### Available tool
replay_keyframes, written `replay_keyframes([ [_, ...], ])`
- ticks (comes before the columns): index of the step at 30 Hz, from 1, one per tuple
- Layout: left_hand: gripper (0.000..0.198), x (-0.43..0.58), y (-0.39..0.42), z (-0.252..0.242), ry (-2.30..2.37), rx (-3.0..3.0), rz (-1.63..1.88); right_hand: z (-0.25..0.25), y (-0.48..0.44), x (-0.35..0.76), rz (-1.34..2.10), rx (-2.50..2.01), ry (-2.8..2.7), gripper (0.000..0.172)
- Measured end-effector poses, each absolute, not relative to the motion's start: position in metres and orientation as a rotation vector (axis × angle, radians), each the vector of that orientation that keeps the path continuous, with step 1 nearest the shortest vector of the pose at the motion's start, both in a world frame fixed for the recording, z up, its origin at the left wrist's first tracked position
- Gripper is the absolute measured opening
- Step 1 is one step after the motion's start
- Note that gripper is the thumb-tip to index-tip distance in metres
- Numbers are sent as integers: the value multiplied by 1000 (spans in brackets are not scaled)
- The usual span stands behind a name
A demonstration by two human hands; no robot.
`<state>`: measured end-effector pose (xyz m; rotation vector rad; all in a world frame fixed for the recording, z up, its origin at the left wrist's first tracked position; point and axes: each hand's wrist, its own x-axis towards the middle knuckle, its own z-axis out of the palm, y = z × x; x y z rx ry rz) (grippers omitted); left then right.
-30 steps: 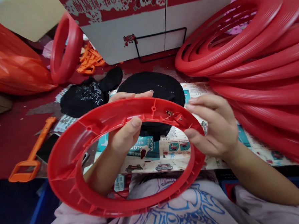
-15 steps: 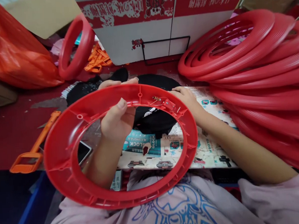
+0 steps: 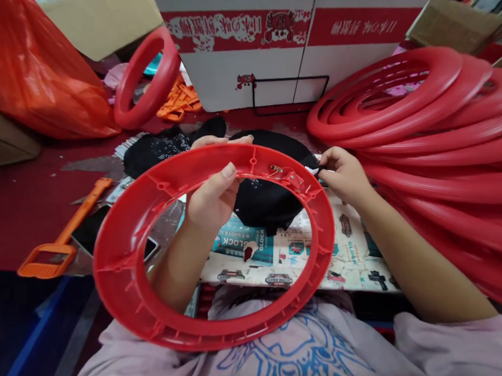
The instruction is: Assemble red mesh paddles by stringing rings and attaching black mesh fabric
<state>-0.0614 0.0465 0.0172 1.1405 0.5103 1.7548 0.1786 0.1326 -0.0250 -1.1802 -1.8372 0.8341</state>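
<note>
My left hand (image 3: 213,198) grips the far rim of a red plastic ring (image 3: 111,246), thumb on the inside and fingers behind. The ring is tilted with its hollow, ribbed side facing me. Inside its far right stretch sit a small red part (image 3: 293,179) with thin wires and a little metal spring-like piece (image 3: 276,168). Just past the ring's right rim, my right hand (image 3: 345,174) is closed in a pinch at the edge of a black cloth (image 3: 269,206), where a small white patch shows. Most of that cloth lies behind the ring and my left hand.
Stacked red ribbed rings (image 3: 436,184) fill the right side. One more red ring (image 3: 124,107) leans at back left, beside orange plastic parts (image 3: 181,99). An orange handled piece (image 3: 64,237) and a phone (image 3: 89,233) lie left. A white carton (image 3: 244,65) stands behind the printed cardboard (image 3: 356,272).
My right hand has come out from behind the ring's right rim and moved right, now pinching the cloth's edge. The ring, still in my left hand, sits slightly farther right; the view has shifted.
</note>
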Motion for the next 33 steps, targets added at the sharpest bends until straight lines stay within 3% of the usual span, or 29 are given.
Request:
replay_keyframes([
  [5,30,-63,50,14,589,1146,1716,-27,129,189,868,-1147,-1717,44],
  [13,31,-65,57,9,669,1179,1705,-23,116,193,842,-1220,-1814,49],
  [21,33,-67,63,2,745,1158,1699,-21,115,201,805,-1389,-2067,34],
  [26,48,-74,68,-3,768,1138,1690,-15,113,198,749,-1448,-2249,7],
  [33,48,-80,69,3,777,1051,1675,-18,111,195,673,-1457,-2302,13],
])
